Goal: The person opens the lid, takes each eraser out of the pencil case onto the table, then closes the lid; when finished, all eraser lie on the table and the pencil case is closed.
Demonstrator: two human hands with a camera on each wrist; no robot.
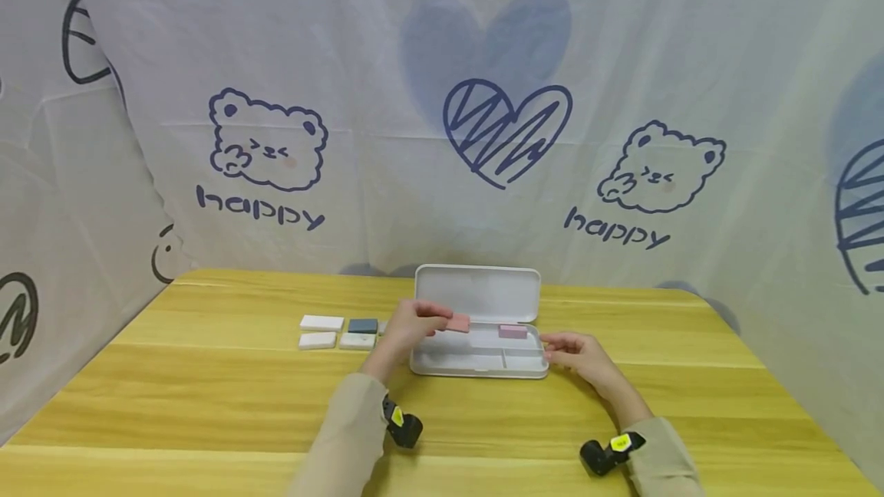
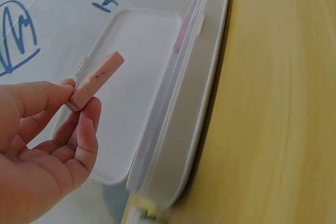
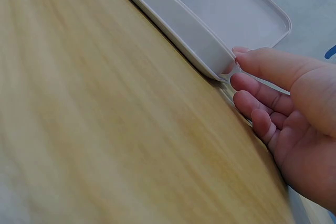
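Observation:
My left hand [image 1: 409,326] pinches a salmon-pink eraser [image 1: 458,323] over the left part of an open white pencil case [image 1: 456,371]. In the left wrist view the eraser [image 2: 100,81] has dark smudges and sticks out from between thumb and fingers, clear of the case. A pinkish-purple eraser [image 1: 512,331] lies in the back compartment, toward the right. My right hand [image 1: 583,355] is at the case's right end, its fingertips right at the end wall and rim. In the right wrist view the fingers [image 3: 262,93] are loosely bent beside the case's corner.
Left of the case lie white erasers [image 1: 321,322] and a blue-grey eraser [image 1: 362,326] in two rows; the left hand partly hides another. The case's lid [image 1: 478,294] stands up at the back, before a printed cloth [image 1: 387,198]. All rest on a wooden table [image 1: 207,374].

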